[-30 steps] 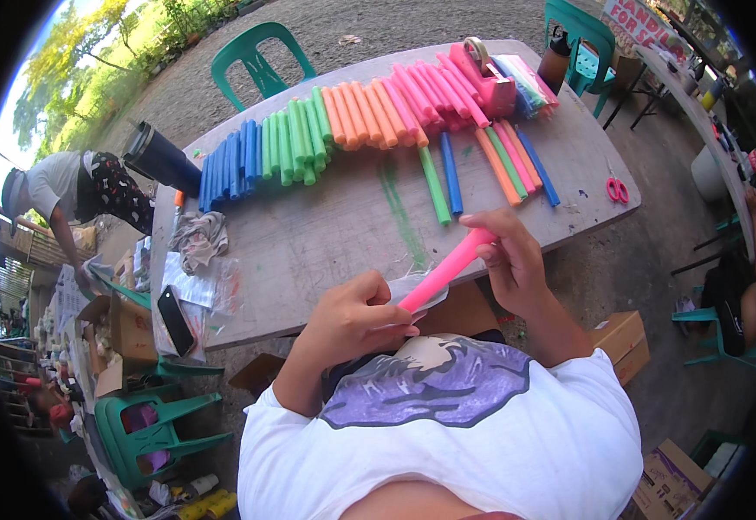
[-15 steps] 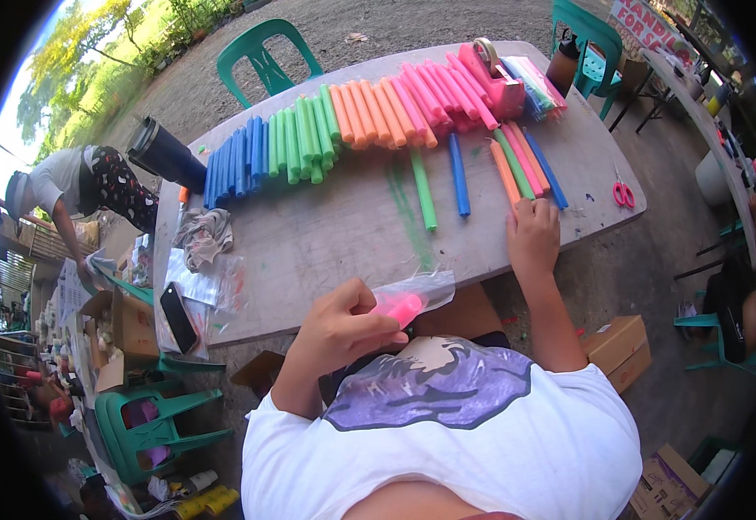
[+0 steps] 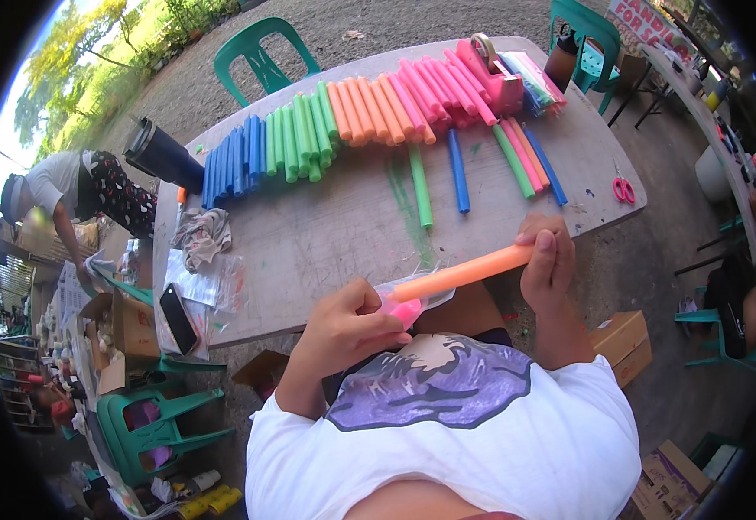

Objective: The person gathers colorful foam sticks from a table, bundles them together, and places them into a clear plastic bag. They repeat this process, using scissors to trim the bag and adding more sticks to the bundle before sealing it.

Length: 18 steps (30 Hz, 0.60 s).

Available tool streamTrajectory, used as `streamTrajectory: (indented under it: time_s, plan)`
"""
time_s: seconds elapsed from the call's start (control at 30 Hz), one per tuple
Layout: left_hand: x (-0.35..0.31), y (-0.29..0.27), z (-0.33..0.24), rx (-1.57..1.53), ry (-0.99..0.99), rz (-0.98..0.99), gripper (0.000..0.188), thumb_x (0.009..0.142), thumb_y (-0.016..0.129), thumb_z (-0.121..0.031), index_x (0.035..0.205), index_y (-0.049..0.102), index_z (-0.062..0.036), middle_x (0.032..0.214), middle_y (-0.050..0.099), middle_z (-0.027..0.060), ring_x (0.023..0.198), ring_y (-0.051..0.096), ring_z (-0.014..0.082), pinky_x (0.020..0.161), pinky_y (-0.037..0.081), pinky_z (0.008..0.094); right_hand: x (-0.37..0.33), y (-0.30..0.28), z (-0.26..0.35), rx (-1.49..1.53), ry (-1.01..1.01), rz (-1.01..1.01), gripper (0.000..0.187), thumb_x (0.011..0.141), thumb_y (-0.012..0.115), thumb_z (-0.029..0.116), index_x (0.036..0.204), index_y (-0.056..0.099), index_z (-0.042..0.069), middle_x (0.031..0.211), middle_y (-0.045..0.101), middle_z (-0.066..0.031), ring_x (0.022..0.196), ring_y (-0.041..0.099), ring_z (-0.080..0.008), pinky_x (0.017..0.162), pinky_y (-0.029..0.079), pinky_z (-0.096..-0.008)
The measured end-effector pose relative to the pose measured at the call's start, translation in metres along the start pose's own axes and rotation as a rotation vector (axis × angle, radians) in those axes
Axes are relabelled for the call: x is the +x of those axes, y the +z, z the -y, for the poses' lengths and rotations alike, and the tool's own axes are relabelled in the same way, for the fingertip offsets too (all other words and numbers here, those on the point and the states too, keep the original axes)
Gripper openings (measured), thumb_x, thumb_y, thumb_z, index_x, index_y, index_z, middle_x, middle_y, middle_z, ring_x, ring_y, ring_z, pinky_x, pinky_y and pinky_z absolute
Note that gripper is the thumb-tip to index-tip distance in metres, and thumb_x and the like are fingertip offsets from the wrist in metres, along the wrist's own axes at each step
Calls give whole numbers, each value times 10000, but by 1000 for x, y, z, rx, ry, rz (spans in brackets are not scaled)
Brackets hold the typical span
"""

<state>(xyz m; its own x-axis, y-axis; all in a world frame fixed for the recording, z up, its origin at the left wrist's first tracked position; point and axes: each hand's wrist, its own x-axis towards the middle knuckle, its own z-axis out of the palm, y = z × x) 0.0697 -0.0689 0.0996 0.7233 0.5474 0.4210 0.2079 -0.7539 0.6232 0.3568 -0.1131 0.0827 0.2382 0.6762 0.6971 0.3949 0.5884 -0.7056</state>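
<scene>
- In the right hand: gripping one end of an orange stick between thumb and fingers.
- In the left hand: closed around a pink stick together with a clear bag; cannot tell how deep inside.
- Held slanting across the desk's near edge, orange end close by the pink one; touching or not, hard to tell.
- Probably light and stiff, perhaps waxy and a bit slippery; might chip or snap if bent hard. Best pinched gently near one end or at mid-length.
- Straight, slender, round, evenly orange and smooth-looking; of the pink, only a bright, blunt end showing.
- Farther out, lying apart: a green stick, a blue stick and a group of four sticks.
- Beyond, banded by colour: a long row of sticks, reaching a pink tape dispenser.
</scene>
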Motion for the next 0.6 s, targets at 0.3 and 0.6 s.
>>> streamTrajectory:
  time_s: [0.3, 0.6]
  plan:
    - [-4, 1, -7, -18, 4, 11, 216, 714, 838, -207, 904, 741, -174, 730, 468, 28, 627, 506, 183, 530, 399, 314, -9, 66, 19, 60, -155, 710, 151, 885, 648, 146, 1001, 610, 56, 903, 612, -113, 852, 587, -300, 758, 478, -403]
    - [-11, -4, -8, -67, -66, 10, 240, 720, 840, -188, 939, 748, -160, 756, 468, 36, 650, 504, 179, 552, 408, 308, -13, 93, -75, -856, -29, 418, 245, 880, 638, 135, 1114, 624, 60, 1019, 600, -130, 930, 576, -318, 826, 491, -418]
